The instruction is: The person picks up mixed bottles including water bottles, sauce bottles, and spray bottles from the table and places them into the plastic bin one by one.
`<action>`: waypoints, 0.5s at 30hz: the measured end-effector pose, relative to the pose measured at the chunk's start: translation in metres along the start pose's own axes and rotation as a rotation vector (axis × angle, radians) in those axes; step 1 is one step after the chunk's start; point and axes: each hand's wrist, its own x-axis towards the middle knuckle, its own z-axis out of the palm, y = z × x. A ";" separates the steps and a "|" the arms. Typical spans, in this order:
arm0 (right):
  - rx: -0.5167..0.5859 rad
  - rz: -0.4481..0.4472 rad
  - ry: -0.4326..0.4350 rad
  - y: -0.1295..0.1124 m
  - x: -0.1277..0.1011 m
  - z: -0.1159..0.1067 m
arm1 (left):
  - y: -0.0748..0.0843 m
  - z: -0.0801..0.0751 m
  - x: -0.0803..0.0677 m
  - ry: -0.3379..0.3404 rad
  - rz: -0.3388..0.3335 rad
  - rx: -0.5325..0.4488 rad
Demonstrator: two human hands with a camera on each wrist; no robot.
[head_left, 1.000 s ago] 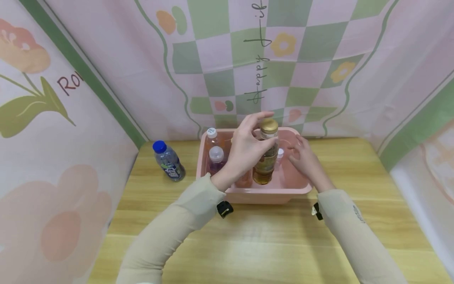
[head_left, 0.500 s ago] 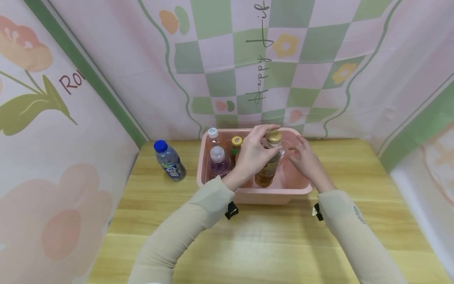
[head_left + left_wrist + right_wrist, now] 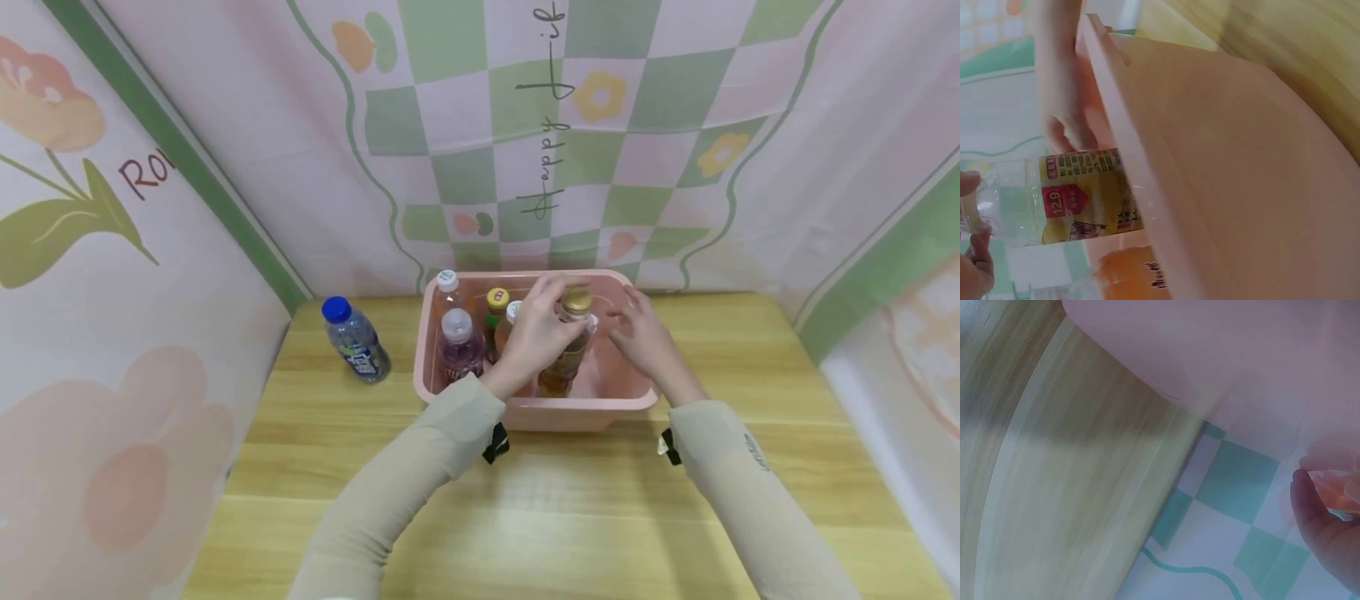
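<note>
Gold-capped bottle in pink bin, centre of frame.
L hand (image 3: 534, 337) is curled round the clear plastic bottle (image 3: 564, 354), amber liquid, glossy label; it stands in the smooth rounded bin (image 3: 577, 411) on the wood-grain counter (image 3: 525, 517). R hand (image 3: 642, 335), fingers relaxed, sits just beside the bottle.

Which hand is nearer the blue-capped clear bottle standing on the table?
Left. The left hand grips a gold-capped bottle in the bin, right of the blue-capped clear bottle; the right hand is farther right.
</note>
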 end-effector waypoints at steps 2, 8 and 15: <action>0.003 0.004 0.000 -0.001 -0.001 0.000 | -0.003 0.002 0.000 -0.005 -0.025 -0.015; 0.015 0.007 0.003 -0.001 -0.001 0.001 | -0.012 0.008 0.000 0.011 -0.081 -0.031; 0.023 0.015 0.002 0.000 -0.001 0.001 | -0.019 0.016 0.002 0.027 -0.100 -0.013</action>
